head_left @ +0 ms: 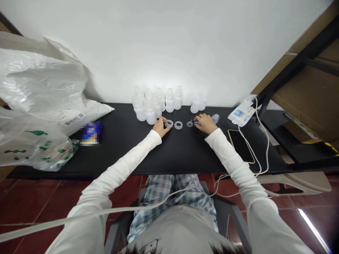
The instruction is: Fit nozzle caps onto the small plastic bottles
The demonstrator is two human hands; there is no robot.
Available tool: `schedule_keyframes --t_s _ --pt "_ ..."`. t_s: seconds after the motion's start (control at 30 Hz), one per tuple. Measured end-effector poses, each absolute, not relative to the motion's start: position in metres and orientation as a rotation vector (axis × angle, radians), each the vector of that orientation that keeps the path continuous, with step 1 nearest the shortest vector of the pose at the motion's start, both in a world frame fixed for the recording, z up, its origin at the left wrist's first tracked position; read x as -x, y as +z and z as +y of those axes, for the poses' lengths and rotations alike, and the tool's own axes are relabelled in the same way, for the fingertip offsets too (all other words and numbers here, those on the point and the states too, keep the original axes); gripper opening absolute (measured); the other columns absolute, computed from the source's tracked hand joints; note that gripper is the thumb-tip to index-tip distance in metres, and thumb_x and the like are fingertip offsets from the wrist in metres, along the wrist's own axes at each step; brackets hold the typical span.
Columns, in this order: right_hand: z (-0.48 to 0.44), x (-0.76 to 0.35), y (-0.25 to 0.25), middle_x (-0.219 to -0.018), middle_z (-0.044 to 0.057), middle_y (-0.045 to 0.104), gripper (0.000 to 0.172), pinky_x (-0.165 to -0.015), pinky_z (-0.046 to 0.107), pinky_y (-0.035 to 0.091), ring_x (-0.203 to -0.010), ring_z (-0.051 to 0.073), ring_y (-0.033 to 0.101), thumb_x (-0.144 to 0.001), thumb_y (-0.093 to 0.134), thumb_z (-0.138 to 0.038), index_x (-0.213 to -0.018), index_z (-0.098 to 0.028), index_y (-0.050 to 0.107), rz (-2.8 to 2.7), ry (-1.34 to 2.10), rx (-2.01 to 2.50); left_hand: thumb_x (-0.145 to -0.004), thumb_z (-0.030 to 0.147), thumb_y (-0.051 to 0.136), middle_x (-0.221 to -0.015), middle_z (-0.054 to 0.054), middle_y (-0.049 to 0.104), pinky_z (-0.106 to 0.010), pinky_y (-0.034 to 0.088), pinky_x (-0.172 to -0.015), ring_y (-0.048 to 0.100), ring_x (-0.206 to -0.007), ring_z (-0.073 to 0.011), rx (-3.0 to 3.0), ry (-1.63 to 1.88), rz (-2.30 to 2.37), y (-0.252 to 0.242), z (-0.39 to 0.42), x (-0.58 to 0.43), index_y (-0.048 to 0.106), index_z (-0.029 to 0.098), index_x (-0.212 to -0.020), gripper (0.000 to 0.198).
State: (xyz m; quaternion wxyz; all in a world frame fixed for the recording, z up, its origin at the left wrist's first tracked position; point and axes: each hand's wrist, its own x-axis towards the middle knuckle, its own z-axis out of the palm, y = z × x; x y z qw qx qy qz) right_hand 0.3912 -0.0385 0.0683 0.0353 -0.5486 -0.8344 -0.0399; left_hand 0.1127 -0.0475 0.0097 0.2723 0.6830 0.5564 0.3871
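My left hand (160, 127) has its thumb and fingers closed about a translucent collar ring (168, 123) on the black table. A second collar ring (178, 125) lies flat just to the right of it. Further right is a small clear bottle nipple (190, 123), base down. My right hand (205, 123), fingers curled down, grips another ring (196, 124), partly hidden under the fingertips. Beyond that hand rests a clear cap (215, 118). Behind the left hand stand several white baby bottles (150, 114) with clear caps; a few uncapped white bottles (195, 106) stand to the right.
White plastic bags (39, 81) fill the left end, beside a blue packet (91, 134). On the right are a phone (241, 146), a white packet (241, 112) and loose white cables (267, 141). A white wall (169, 42) rises behind the table.
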Motion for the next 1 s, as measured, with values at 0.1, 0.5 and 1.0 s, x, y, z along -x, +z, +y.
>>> schedule_keyframes --t_s 0.1,0.5,1.0 --pt "-0.043 -0.383 0.069 -0.121 0.018 0.062 0.042 -0.089 0.046 0.035 -0.110 0.035 0.050 -0.084 0.051 -0.022 -0.124 -0.016 0.059 -2.490 -0.122 1.647 -0.078 0.028 0.068 -0.127 -0.019 0.061 -0.048 0.045 -0.105 0.057 -0.124 -0.0316 -2.122 0.966 1.526 0.011 -0.049 -0.120 0.051 0.014 -0.119 0.046" --pt "-0.033 -0.370 0.070 -0.113 0.010 0.068 0.018 -0.093 0.045 0.028 -0.109 0.028 0.052 -0.087 0.057 -0.022 -0.102 -0.019 0.067 -2.662 0.144 1.575 -0.094 0.029 0.050 -0.138 -0.011 0.062 -0.046 0.038 -0.108 0.049 -0.136 -0.0294 -2.585 0.574 1.471 0.030 -0.059 -0.140 0.066 0.022 -0.123 0.033" --pt "-0.046 -0.374 0.096 -0.097 0.009 0.068 0.025 -0.091 0.044 0.030 -0.099 0.026 0.054 -0.094 0.048 -0.033 -0.098 -0.021 0.069 -2.523 0.068 1.504 -0.082 0.046 0.067 -0.150 -0.025 0.039 -0.052 0.035 -0.109 0.040 -0.139 -0.0368 -2.032 1.349 2.066 0.036 -0.085 -0.097 0.040 0.013 -0.142 0.074"
